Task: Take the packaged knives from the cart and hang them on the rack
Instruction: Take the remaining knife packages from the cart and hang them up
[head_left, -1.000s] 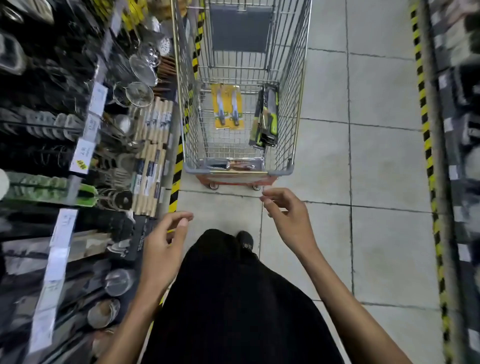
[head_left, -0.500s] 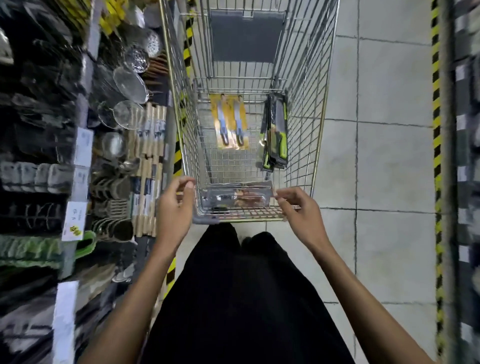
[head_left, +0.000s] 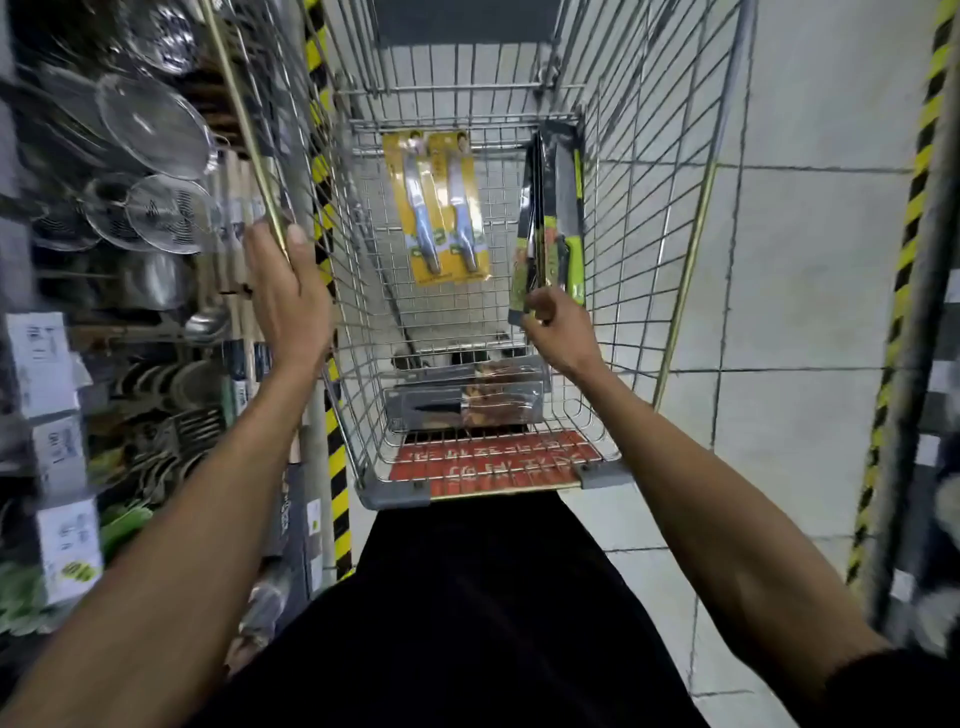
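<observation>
By my reading, the job had barely begun. My right hand (head_left: 558, 332) had its fingers curled on the lower end of the green-handled knife packs (head_left: 553, 218), which stood on edge against the right wall of the cart (head_left: 697, 249) and were not yet lifted clear. Just left of that grip, the yellow-carded knives (head_left: 436, 208) lay flat on the cart floor. Nearer me than the grip lay a clear-packed knife (head_left: 467, 405). My left hand (head_left: 285, 296) clasped the cart's left rim, thumb over the rail. Nothing showed as hung. Shelving with strainers (head_left: 156, 130) stood beyond that hand, but I couldn't pick out the knife rack.
</observation>
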